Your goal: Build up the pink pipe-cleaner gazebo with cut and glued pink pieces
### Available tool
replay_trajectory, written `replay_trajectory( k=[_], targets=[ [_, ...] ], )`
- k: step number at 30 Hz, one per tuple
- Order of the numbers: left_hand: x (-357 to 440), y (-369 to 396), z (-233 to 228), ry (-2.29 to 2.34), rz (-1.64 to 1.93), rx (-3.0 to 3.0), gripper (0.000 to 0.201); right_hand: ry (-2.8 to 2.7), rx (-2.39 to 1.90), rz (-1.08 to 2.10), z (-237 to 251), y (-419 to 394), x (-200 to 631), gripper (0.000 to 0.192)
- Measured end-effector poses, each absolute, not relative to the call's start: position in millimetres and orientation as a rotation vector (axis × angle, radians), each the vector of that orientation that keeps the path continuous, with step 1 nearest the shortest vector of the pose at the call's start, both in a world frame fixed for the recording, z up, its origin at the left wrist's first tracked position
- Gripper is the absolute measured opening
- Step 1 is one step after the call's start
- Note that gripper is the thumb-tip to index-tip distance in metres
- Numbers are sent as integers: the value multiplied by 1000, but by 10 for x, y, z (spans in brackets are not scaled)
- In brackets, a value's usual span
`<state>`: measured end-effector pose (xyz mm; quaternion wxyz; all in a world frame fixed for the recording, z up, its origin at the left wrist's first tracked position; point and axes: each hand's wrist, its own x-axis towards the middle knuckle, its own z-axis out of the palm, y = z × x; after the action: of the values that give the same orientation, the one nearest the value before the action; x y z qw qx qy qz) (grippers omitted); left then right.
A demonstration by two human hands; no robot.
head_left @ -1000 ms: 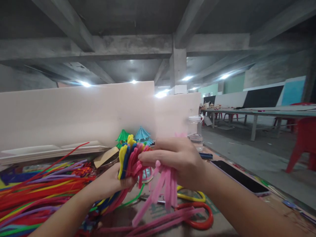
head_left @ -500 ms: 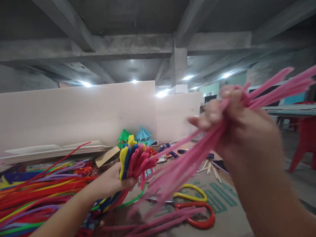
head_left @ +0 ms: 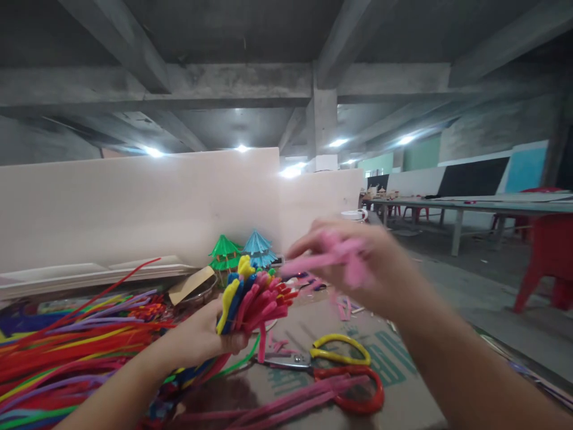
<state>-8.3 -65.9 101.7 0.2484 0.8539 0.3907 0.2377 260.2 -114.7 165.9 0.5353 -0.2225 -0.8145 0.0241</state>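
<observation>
My left hand [head_left: 203, 334] is closed around a thick bundle of pipe cleaners [head_left: 257, 301] in yellow, blue, pink and red, their folded ends fanning up and right. To the right, my right hand [head_left: 353, 257] is raised above the table and smeared by motion. Pink pipe cleaners [head_left: 324, 261] show in its fingers, also blurred; their far ends are hard to make out. Below lie scissors [head_left: 290, 360] with one yellow and one red handle, slightly apart. Several pink pipe cleaners [head_left: 286, 406] lie across the red handle.
Loose pipe cleaners [head_left: 67, 358] of many colours cover the left side. Behind the bundle stand a green pagoda-like model [head_left: 225, 254] and a light blue one [head_left: 258, 248], before a pale board [head_left: 134, 209]. A red chair [head_left: 544, 257] and long table [head_left: 456, 206] stand right.
My right hand has swung left and down with the pink pipe cleaners, which no longer stretch out long across the view. My left hand stays nearly still with its bundle.
</observation>
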Motion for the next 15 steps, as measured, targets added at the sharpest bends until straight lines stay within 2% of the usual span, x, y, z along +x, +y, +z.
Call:
replay_trajectory(
  k=[4,11,15],
  targets=[
    [-69,-670,1018,1179,593,2326,62,-2055,-440,209,1629,-1117,2341,12],
    [-43,-690,1024,1137,537,2377,56,-2159,-548,554,1657,-1092,2443,14],
    [-32,-698,1030,1151,512,2329,57,-2176,-538,528,1628,-1080,2393,7]
  ],
)
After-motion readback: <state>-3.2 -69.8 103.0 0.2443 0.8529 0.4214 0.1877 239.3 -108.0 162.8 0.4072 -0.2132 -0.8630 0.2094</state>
